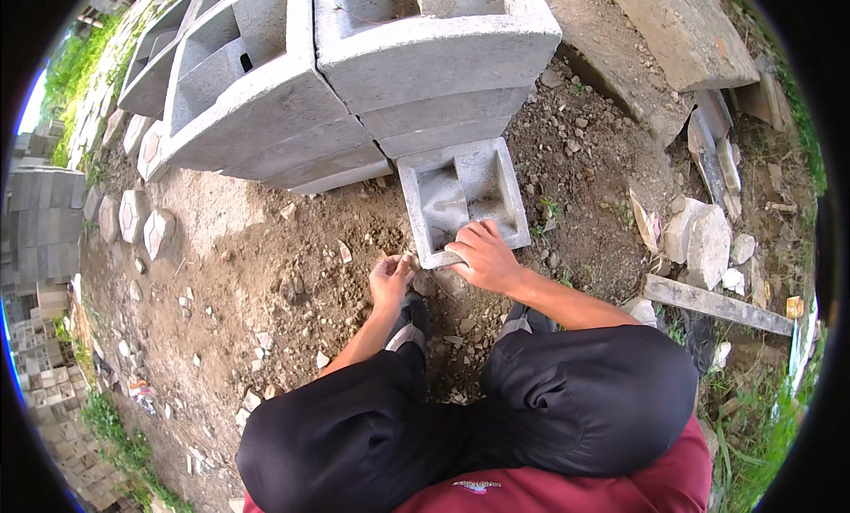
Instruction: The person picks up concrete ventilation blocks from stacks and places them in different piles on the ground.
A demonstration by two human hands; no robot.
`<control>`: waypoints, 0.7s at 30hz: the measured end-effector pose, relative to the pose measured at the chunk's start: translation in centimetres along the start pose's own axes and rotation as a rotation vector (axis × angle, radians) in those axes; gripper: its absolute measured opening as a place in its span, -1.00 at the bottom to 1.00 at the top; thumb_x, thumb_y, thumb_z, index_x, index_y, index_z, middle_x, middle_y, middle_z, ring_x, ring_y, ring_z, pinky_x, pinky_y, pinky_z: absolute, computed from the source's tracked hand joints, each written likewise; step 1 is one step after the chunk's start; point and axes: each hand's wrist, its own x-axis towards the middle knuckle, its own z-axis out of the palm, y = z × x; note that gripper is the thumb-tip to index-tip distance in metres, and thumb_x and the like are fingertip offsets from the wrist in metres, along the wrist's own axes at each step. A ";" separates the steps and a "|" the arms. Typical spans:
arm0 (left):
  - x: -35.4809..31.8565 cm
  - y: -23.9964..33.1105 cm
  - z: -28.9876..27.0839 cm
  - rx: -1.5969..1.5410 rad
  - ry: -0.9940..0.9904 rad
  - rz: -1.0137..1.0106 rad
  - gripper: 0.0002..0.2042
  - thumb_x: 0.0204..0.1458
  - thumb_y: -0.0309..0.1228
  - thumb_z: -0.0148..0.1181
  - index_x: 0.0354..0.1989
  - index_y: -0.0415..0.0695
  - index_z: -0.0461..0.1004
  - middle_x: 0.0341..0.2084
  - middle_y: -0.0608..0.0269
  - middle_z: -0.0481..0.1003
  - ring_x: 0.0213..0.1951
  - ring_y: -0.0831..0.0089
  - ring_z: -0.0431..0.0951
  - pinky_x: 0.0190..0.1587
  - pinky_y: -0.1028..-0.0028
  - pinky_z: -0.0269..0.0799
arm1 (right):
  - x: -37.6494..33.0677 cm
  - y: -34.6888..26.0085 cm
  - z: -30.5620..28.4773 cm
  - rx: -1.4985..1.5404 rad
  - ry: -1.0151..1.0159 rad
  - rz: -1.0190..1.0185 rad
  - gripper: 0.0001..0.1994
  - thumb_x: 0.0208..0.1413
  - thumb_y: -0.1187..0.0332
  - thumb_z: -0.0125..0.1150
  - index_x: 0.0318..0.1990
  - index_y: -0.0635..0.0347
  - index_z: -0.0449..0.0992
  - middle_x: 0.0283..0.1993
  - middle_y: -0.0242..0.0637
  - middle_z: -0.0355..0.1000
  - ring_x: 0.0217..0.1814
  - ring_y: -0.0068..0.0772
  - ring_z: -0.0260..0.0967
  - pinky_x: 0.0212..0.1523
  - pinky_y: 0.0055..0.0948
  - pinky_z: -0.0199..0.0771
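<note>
A small grey concrete block [516, 199] with two square hollows rests on the dirt in front of me, against the foot of a stack of larger blocks. My right hand [489, 258] is closed over its near rim, the fingers curling into the hollow. Just left of the block's near corner, my left hand [390, 281] is held low over the ground with thumb and fingers pinched together. Whatever may be between those fingertips is too small to make out.
Large hollow concrete blocks [434, 66] are stacked ahead. Hexagonal pavers [159, 233] lie at the left. On the right are a concrete slab [682, 35], broken chunks [708, 247] and a narrow bar [717, 305]. Stones litter the dirt around my shoes [408, 325].
</note>
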 end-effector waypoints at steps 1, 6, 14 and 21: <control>-0.1 0.0 0.2 0.006 0.016 -0.004 -0.78 0.06 -0.38 0.21 -0.28 -0.31 0.43 -0.43 0.30 0.44 -0.41 0.59 0.45 -0.27 0.55 0.55 | -0.1 0.1 0.0 0.001 -0.001 0.003 -0.63 -0.24 0.26 0.35 -0.21 0.18 0.51 -0.25 -0.36 0.29 -0.04 -0.32 0.19 0.01 -0.26 0.10; 0.3 -0.4 -0.7 0.046 -0.028 -0.001 -0.78 0.06 -0.37 0.20 -0.28 -0.31 0.41 -0.41 0.25 0.45 -0.38 0.55 0.47 -0.25 0.51 0.55 | 0.1 0.0 0.0 0.004 0.000 0.000 -0.64 -0.23 0.26 0.34 -0.21 0.18 0.51 -0.24 -0.36 0.29 -0.03 -0.33 0.19 0.02 -0.26 0.10; -0.2 1.5 -0.2 0.383 -0.057 0.168 -0.78 0.07 -0.39 0.18 -0.28 -0.37 0.48 -0.44 0.16 0.53 -0.43 0.54 0.51 -0.32 0.57 0.45 | 0.0 0.0 -0.1 0.014 0.005 0.005 -0.63 -0.23 0.25 0.35 -0.21 0.18 0.52 -0.24 -0.36 0.29 -0.03 -0.33 0.19 0.02 -0.26 0.10; -0.3 0.9 -0.2 0.479 -0.071 0.355 -0.75 0.03 -0.38 0.21 -0.19 -0.31 0.53 -0.39 0.16 0.53 -0.37 0.49 0.51 -0.29 0.51 0.41 | 0.0 -0.1 -0.3 0.016 0.009 -0.001 -0.64 -0.23 0.25 0.34 -0.21 0.18 0.51 -0.25 -0.36 0.29 -0.03 -0.33 0.19 0.01 -0.26 0.10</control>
